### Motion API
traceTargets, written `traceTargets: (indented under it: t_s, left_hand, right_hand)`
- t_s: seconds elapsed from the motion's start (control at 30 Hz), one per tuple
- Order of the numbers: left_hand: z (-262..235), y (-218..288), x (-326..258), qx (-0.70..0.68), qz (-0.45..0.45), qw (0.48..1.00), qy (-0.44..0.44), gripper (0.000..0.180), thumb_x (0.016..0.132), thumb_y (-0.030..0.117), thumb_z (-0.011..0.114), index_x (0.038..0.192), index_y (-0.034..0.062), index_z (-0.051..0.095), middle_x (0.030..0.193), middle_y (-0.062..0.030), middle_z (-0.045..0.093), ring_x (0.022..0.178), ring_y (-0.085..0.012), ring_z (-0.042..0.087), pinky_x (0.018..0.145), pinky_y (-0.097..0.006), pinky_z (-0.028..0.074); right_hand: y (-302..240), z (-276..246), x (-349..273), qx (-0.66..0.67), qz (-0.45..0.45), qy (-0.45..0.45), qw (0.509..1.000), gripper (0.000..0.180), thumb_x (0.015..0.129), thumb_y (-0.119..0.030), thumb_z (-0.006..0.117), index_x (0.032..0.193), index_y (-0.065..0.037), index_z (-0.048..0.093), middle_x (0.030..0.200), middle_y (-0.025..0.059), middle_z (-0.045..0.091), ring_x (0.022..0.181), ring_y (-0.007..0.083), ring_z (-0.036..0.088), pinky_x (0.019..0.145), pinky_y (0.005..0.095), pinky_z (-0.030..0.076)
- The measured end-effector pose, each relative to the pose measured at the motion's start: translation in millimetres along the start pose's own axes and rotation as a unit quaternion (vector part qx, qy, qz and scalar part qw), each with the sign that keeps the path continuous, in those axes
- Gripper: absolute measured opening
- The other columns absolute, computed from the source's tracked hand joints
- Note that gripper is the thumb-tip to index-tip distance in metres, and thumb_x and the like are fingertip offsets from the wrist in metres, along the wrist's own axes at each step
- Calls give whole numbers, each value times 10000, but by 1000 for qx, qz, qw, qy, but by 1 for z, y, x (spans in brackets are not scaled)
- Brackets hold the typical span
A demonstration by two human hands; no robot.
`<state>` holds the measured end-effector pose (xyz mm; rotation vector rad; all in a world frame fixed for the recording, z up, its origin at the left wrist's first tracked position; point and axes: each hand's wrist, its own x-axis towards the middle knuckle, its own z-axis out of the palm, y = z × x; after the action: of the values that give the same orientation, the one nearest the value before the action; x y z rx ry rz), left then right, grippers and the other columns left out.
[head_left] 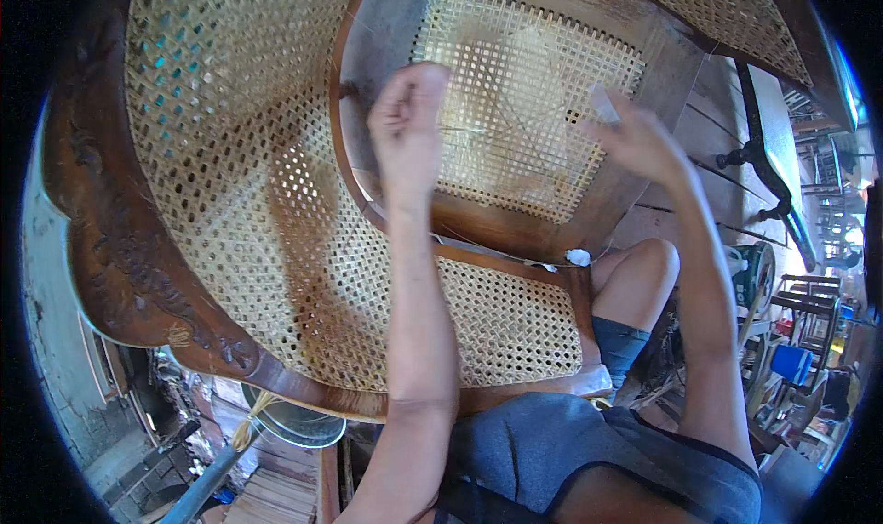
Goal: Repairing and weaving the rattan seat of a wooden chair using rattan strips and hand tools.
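Fingers of our left hand (409, 110) are curled shut into a loose fist, pinched, as far as we can judge, on a thin cane strand (478, 131) that runs off to the right across the woven seat panel (529, 119); the strand is faint, and where it leaves the fist is too small to tell. Our right hand (644, 142) hangs over the right edge of the same panel, its fingers bent around a small pale piece (604, 104) held at the tips; what that piece is we cannot make out. Both hands stand above the panel, the left near its left border and the right near its right border, so that the open weave lies between them. The strand's long axis runs roughly left to right, from the left fist toward the right hand, and the left hand is the one nearer its visible run. Around the panel we see the dark wooden seat frame (589, 225), rounded at its left side. Closer to us lies a second caned panel (506, 326) in its own frame, and to the left rises the broad caned chair back (239, 156) with a carved wooden rim (120, 248). Our bare knee (639, 271) shows just right of the second panel.
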<state>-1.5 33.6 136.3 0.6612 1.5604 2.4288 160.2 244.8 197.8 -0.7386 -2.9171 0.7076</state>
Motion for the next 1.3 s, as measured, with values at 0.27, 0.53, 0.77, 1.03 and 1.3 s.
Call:
traceTargets:
  t_s: [0.27,0.53,0.77,1.03,1.3]
  left_hand:
    - [-31,-86,-20,356,-120,924,-68,186,869,225,726,993,88,746,885,-66,729,825,-97,654,760,-239,502]
    - [-22,-111,-27,347,-153,924,-39,211,814,243,772,918,61,750,772,-48,726,702,-103,656,647,-252,505]
    - [-14,-98,-28,382,-134,914,-21,176,802,248,761,892,97,754,745,-45,720,660,-111,649,631,-266,508]
    - [-26,-116,-23,365,-150,917,-61,191,808,238,757,928,89,751,731,-32,708,667,-84,628,633,-251,503]
    - [-30,-139,-20,208,-110,967,-95,190,827,205,768,959,71,744,853,-42,729,761,-88,638,711,-241,511]
  right_hand:
    - [-32,95,31,-144,15,-140,980,237,915,-163,490,981,37,601,908,252,654,901,408,652,799,498,505]
    - [-60,93,43,-216,41,-165,961,214,832,-22,513,937,60,682,991,277,663,951,415,667,835,482,537]
    - [-66,111,39,-238,19,-111,965,216,850,-19,508,956,50,684,1002,263,668,949,410,672,803,472,555]
    - [-66,110,36,-244,8,-106,964,212,856,-29,511,947,32,692,996,261,669,939,410,675,795,473,556]
    - [-74,101,43,-276,34,-141,950,230,859,-74,531,983,15,702,1043,254,670,996,392,664,848,471,539]
